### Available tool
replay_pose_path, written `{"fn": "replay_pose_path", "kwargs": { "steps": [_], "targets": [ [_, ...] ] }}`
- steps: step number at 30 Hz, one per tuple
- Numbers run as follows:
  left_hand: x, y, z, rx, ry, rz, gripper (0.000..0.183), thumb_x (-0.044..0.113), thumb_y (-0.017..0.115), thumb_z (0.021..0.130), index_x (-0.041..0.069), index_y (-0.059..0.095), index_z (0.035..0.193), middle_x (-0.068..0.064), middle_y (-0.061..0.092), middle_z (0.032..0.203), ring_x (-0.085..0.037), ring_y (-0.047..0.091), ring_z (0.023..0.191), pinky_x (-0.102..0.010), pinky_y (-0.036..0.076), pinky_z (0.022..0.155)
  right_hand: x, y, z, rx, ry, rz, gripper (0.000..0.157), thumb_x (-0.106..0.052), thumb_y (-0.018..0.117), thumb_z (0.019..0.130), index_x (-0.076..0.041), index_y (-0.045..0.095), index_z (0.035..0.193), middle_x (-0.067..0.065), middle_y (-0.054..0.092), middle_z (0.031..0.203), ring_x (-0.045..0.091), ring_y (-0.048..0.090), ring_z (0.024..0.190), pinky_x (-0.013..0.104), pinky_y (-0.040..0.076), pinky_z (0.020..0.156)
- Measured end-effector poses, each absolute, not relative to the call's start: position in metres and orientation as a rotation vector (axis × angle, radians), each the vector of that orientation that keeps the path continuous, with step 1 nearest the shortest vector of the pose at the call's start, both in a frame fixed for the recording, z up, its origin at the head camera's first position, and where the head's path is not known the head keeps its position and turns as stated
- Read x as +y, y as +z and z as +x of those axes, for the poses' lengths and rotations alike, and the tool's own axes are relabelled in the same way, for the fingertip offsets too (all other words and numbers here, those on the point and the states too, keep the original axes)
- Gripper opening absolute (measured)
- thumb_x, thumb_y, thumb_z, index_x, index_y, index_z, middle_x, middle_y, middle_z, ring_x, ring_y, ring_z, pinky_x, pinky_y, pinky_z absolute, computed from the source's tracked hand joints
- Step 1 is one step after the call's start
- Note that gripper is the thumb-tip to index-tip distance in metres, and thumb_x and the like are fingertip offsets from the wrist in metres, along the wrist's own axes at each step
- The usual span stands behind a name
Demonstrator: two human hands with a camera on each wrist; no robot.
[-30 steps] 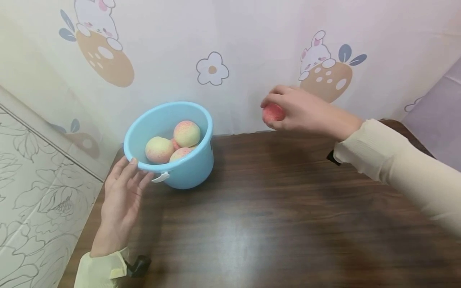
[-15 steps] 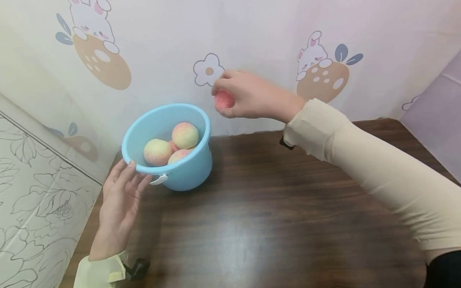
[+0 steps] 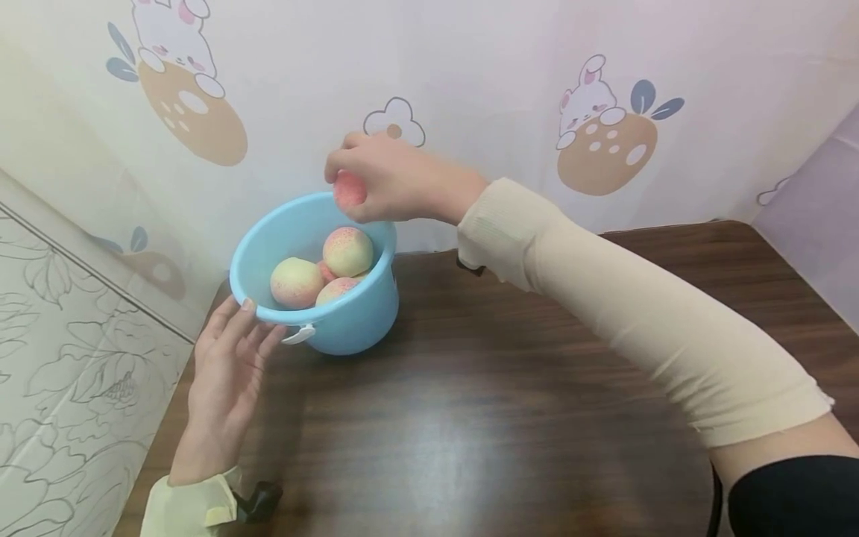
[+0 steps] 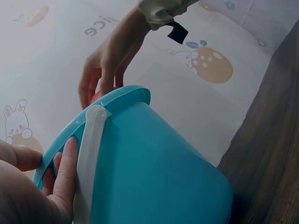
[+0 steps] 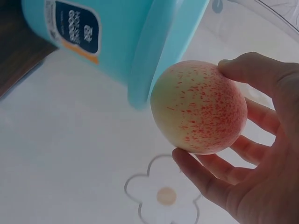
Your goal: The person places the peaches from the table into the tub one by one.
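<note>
My right hand grips a peach, pale yellow with red speckles, its thumb and fingers around the sides. In the head view the hand hangs at the far rim of a light blue bucket, with the peach's red side showing. At the near left rim my left hand pinches the edge, thumb on top and fingers below, beside the white handle. Several peaches lie inside the bucket, among them a yellow-and-pink peach and a paler one; some are partly hidden.
The bucket stands at the back left of a dark brown wooden table. Behind it hangs a pale curtain printed with rabbits and flowers. A white panel with flower drawings borders the table's left side.
My right hand has carried the peach leftward, from above the table's back edge to the bucket's far rim. The left hand and the bucket have stayed in place.
</note>
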State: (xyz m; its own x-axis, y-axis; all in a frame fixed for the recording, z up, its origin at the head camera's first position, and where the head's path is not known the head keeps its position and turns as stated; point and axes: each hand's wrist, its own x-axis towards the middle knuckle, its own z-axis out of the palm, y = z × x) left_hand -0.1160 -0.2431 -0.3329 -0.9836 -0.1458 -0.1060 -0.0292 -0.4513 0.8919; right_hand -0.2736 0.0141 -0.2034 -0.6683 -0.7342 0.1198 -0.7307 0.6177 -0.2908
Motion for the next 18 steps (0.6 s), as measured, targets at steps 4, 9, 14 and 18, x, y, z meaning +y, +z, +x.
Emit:
{"fn": "replay_pose_path", "kwargs": {
  "steps": [4, 9, 14, 18],
  "targets": [
    [-0.243, -0.333, -0.117, -1.606, -2.599, 0.255, 0.062, 0.014, 0.060, 0.106, 0.011, 0.028, 0.159, -0.007, 0.035, 0.159, -0.013, 0.068, 0.120, -0.025, 0.062, 0.098, -0.001, -0.208, -0.279, 2.787, -0.524, -1.350, 0.037, -0.019, 0.064, 0.096, -0.016, 0.064, 0.133, 0.006, 0.059, 0.134, 0.019, 0.053, 0.115, 0.029, 0.052, 0.097],
    [-0.244, -0.333, -0.118, -1.615, -2.584, 0.246, 0.062, 0.014, 0.060, 0.106, 0.010, 0.028, 0.159, -0.008, 0.036, 0.158, -0.013, 0.068, 0.118, -0.024, 0.062, 0.097, -0.027, -0.217, -0.287, 2.777, -0.502, -1.410, 0.038, -0.018, 0.064, 0.096, -0.015, 0.064, 0.134, 0.007, 0.061, 0.134, 0.021, 0.054, 0.119, 0.029, 0.052, 0.100],
    [-0.244, -0.335, -0.118, -1.607, -2.598, 0.233, 0.062, 0.014, 0.059, 0.107, 0.010, 0.028, 0.160, -0.008, 0.034, 0.160, -0.014, 0.067, 0.121, -0.025, 0.062, 0.099, -0.046, -0.226, -0.289, 2.771, -0.434, -1.474, 0.037, -0.018, 0.063, 0.097, -0.015, 0.065, 0.134, 0.006, 0.062, 0.129, 0.021, 0.058, 0.114, 0.028, 0.052, 0.098],
    [-0.244, -0.335, -0.119, -1.608, -2.596, 0.211, 0.062, 0.013, 0.059, 0.107, 0.009, 0.027, 0.160, -0.009, 0.034, 0.160, -0.014, 0.067, 0.121, -0.025, 0.062, 0.099, -0.058, -0.230, -0.289, 2.779, -0.378, -1.470, 0.036, -0.019, 0.063, 0.098, -0.017, 0.063, 0.134, 0.003, 0.061, 0.128, 0.019, 0.056, 0.115, 0.027, 0.050, 0.099]
  ]
}}
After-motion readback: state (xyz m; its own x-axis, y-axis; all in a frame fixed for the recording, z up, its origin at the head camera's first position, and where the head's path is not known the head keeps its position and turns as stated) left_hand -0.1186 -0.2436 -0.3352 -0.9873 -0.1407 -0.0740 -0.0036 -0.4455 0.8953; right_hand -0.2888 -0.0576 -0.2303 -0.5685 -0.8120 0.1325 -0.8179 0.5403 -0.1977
